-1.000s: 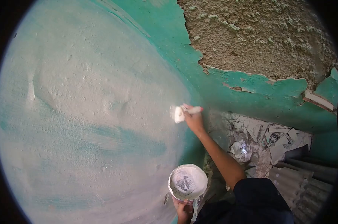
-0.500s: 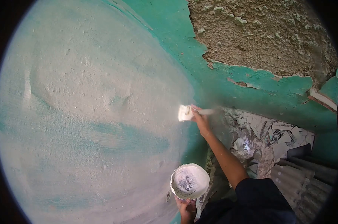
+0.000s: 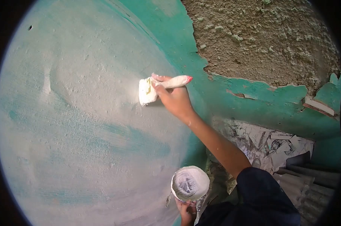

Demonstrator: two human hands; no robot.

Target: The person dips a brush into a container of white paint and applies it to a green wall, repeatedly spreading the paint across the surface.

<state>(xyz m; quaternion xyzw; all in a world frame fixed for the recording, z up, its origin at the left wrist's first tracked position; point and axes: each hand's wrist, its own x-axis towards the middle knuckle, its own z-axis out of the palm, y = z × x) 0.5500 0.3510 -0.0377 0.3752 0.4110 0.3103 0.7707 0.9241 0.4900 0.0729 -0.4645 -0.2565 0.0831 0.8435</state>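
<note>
My right hand point(image 3: 172, 100) is closed round a wide paintbrush point(image 3: 148, 91) with a pale handle tipped in red. White paint coats its bristles, which are against or very close to the wall point(image 3: 84, 86). That wall carries streaky white paint, with turquoise showing through in patches. Lower down, my left hand point(image 3: 186, 209) grips a round white paint tub point(image 3: 200, 183) from below at its near side. Inside the tub, white paint lines the walls and dark streaks show on the bottom.
An adjoining turquoise wall point(image 3: 253, 90) has peeling paint and a large bare rough patch point(image 3: 261, 41). White-spattered sheets and debris point(image 3: 268, 143) cover the floor at lower right. Corrugated sheets point(image 3: 306, 188) lie near the right edge.
My right hand has moved the paintbrush left and up across the wall, away from the corner. The tub in my left hand has stayed nearly in place.
</note>
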